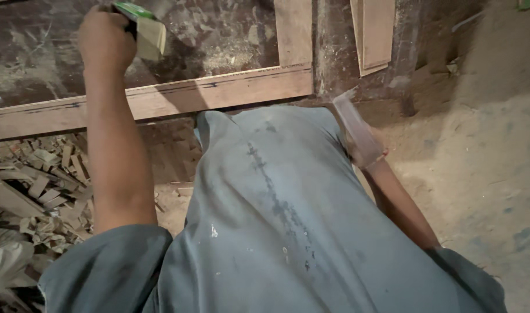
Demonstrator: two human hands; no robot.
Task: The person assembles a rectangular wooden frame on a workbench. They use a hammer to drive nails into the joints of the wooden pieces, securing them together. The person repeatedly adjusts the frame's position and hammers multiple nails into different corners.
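Open floor to the right, clutter to the left.

The sandy floor (485, 150) on the right lies bare, with room to pass beside the right hand (366, 145). On the left a heap of wood scraps (42, 185) fills the ground. Ahead, a long wooden plank (218, 93) crosses the dark worktop (33, 52), with the left hand (105, 37) raised above it and upright boards (372, 32) standing behind.

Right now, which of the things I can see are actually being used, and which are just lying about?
In use:
- left hand, closed on a green and pale block
- right hand, blurred, on a pale flat piece
- long wooden board close in front of the person

Lying about:
- heap of wood offcuts on the left
- flat panels leaning at the top
- sawdust-covered floor
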